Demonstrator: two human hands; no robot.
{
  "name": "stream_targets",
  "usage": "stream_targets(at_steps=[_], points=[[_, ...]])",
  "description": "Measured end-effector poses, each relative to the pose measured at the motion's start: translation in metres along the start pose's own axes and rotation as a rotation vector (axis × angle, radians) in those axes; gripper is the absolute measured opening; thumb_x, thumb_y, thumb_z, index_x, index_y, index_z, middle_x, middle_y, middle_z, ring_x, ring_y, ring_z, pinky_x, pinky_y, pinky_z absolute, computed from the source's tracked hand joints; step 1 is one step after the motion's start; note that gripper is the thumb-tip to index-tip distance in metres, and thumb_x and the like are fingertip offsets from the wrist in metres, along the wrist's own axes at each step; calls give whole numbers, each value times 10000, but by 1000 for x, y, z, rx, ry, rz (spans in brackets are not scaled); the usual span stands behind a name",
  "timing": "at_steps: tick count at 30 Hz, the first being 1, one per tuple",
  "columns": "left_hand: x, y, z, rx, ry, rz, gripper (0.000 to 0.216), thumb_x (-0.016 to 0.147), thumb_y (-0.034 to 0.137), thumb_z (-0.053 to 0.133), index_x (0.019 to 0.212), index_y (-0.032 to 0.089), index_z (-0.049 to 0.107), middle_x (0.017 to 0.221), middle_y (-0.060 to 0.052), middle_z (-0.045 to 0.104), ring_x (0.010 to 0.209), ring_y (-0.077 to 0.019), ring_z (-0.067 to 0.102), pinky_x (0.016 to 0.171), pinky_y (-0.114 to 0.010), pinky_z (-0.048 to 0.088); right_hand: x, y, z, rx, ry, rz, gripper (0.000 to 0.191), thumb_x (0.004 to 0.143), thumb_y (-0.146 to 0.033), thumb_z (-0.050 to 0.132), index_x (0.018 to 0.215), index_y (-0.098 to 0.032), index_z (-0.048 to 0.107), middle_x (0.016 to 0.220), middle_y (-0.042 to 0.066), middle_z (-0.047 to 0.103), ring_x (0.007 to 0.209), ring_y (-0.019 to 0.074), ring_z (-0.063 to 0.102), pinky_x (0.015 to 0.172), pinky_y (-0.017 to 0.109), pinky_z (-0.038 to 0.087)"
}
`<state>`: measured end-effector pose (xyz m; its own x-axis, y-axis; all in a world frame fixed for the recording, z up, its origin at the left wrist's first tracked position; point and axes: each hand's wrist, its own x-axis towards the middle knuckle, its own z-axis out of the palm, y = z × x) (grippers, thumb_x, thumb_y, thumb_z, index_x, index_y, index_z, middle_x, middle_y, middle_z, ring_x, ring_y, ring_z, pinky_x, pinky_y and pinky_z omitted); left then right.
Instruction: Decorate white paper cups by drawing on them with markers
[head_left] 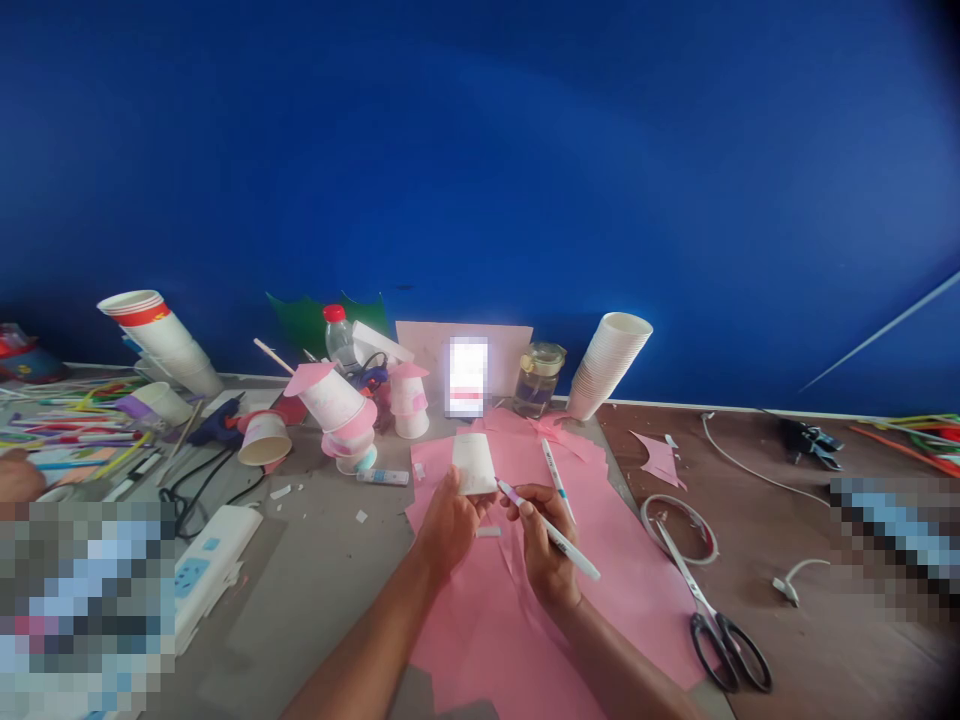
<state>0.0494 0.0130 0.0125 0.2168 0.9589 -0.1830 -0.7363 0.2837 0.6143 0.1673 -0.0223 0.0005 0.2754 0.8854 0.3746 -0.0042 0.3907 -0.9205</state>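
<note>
In the middle of the head view, my left hand [452, 520] is closed round a white paper cup [474, 463], held tilted above pink paper [480, 640]. My right hand [547, 550] grips a white marker [568, 548] with its purplish tip end against or close to the cup's lower right edge. Another marker [556, 478] lies on the pink paper beyond my right hand. A small white cap-like piece [488, 532] rests between my wrists. Cup constructions with pink paper, a large one [330, 410] and a small one [409, 400], stand left of my hands.
Scissors [712, 610] and a tape ring [680, 528] lie right. Behind stand stacked cups [611, 365], a glass jar [538, 380] and a lit screen [466, 376]. At left are a power strip [214, 570], dark cables, several pens and another person's hand [19, 475].
</note>
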Motion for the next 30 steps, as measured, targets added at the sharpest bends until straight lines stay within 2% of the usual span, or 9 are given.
stream_targets(at_steps=[4,11,16,19,22,25,27,30], points=[[2,3,-3,-61,-1,-57,418,741,540,649,921,163,653,861,-109,712,1039,-290,623,878,-399,494,0,0,0,-1,-2,-3,161,913,-352,525,905,-208,596,755,14,604,655,156,585,617,303,505],[3,7,-3,-58,-33,-78,215,736,327,584,853,163,656,864,-117,716,1048,-297,617,848,-405,513,1,0,0,-18,12,-11,176,908,-364,526,892,-203,597,771,27,620,662,162,590,625,313,510],[2,8,-1,-42,-70,-57,281,754,320,594,984,169,647,923,-108,721,1063,-292,617,885,-401,490,1,3,-2,-8,-1,-3,178,914,-368,520,900,-205,590,742,18,607,662,163,587,644,323,514],[3,5,-6,-54,-36,-30,300,769,324,608,1036,189,635,919,-77,722,1027,-262,630,915,-392,468,2,4,-1,3,-11,-20,172,933,-355,493,953,-213,586,796,28,625,752,182,611,743,370,516],[6,1,-10,-62,26,26,283,774,305,619,1047,232,628,933,-30,714,978,-213,635,947,-380,445,3,5,2,13,31,-86,221,960,-350,436,1106,-230,551,837,32,654,881,210,634,852,429,490],[6,-2,-11,-30,40,88,253,767,298,621,1015,248,631,989,-16,696,1022,-202,612,951,-370,436,2,5,3,-77,38,-181,214,968,-326,411,1082,-239,570,822,25,649,892,216,642,864,431,490],[5,-1,-10,0,32,116,225,764,312,611,975,239,637,983,-21,688,1046,-210,601,940,-364,439,0,4,2,-163,-28,-281,193,961,-289,418,1038,-242,588,861,38,641,913,225,637,857,423,496],[3,1,-7,35,-16,135,206,748,301,606,935,221,643,919,-30,680,1012,-216,608,917,-354,449,-3,0,0,-245,-148,-422,226,935,-205,445,1125,-250,559,990,75,641,999,249,621,845,422,509]])
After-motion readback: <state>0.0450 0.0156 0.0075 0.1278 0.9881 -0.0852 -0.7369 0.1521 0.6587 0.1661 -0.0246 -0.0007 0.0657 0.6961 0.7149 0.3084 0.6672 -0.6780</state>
